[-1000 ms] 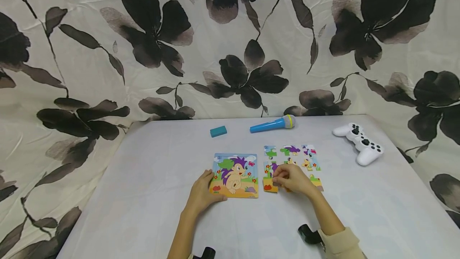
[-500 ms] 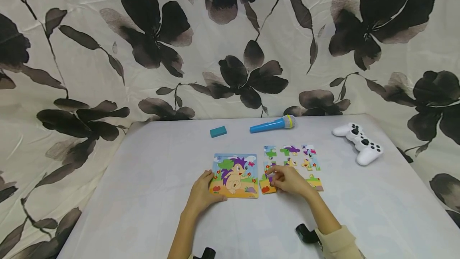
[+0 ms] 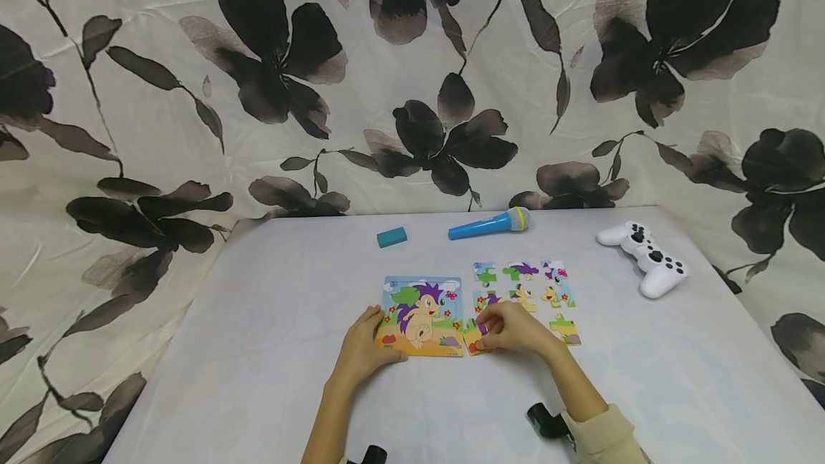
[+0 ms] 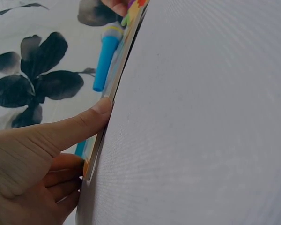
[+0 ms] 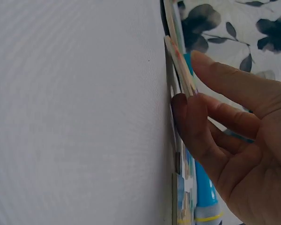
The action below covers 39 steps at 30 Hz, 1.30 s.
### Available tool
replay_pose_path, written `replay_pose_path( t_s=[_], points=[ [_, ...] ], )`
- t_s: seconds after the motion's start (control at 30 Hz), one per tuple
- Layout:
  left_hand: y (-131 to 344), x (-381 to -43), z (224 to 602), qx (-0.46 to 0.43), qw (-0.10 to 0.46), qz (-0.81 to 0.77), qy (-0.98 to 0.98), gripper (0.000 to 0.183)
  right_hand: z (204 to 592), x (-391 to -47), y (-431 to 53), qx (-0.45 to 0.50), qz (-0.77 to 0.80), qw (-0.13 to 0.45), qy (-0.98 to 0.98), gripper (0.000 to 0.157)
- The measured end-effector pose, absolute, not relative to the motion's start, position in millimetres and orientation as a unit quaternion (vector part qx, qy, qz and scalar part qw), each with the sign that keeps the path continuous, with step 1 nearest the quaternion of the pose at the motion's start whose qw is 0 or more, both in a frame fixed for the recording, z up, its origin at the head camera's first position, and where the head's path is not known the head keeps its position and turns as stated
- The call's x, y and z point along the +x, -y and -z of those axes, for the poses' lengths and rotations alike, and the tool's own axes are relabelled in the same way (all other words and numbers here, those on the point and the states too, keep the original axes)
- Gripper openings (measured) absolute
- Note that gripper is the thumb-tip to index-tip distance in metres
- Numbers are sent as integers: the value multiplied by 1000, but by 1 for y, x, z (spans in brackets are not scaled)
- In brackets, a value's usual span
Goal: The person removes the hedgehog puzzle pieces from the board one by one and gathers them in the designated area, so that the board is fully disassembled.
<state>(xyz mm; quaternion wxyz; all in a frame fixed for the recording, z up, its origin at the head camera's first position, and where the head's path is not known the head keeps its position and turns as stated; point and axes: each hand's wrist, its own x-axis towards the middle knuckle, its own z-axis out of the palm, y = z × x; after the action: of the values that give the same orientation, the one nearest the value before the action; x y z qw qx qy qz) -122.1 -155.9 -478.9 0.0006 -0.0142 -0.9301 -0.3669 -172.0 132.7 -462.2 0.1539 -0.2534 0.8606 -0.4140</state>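
Note:
A square puzzle board (image 3: 422, 317) with a purple-spined hedgehog picture lies flat on the table. My left hand (image 3: 364, 346) holds its lower left corner, the thumb along the near edge and the fingers at the left side. In the left wrist view the thumb (image 4: 84, 124) lies against the board's thin edge. My right hand (image 3: 518, 326) pinches a puzzle piece (image 3: 473, 341) beside the board's right edge. From the right wrist view the piece (image 5: 180, 65) is tilted, one end raised. Several loose puzzle pieces (image 3: 523, 271) lie in rows behind and right of this hand, which partly covers them.
Behind the board lie a teal block (image 3: 392, 236) and a blue toy microphone (image 3: 486, 225). A white game controller (image 3: 644, 258) rests at the right of the white table (image 3: 258, 349). Floral cloth (image 3: 425, 77) hangs behind.
My right hand has drawn the lower-left puzzle piece leftward, away from the rows and up to the board's right edge. My left hand and the board have stayed put.

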Motion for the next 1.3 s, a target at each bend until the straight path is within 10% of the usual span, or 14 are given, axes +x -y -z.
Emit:
replay_pose_path(
  t_s=[0.27, 1.3],
  points=[
    [155, -122, 479, -11, -1, 364, 931, 84, 464, -171, -124, -269, 383, 152, -871, 61],
    [156, -122, 481, -14, -1, 367, 930, 84, 457, -165, -128, -233, 279, 112, -925, 55]
  ],
)
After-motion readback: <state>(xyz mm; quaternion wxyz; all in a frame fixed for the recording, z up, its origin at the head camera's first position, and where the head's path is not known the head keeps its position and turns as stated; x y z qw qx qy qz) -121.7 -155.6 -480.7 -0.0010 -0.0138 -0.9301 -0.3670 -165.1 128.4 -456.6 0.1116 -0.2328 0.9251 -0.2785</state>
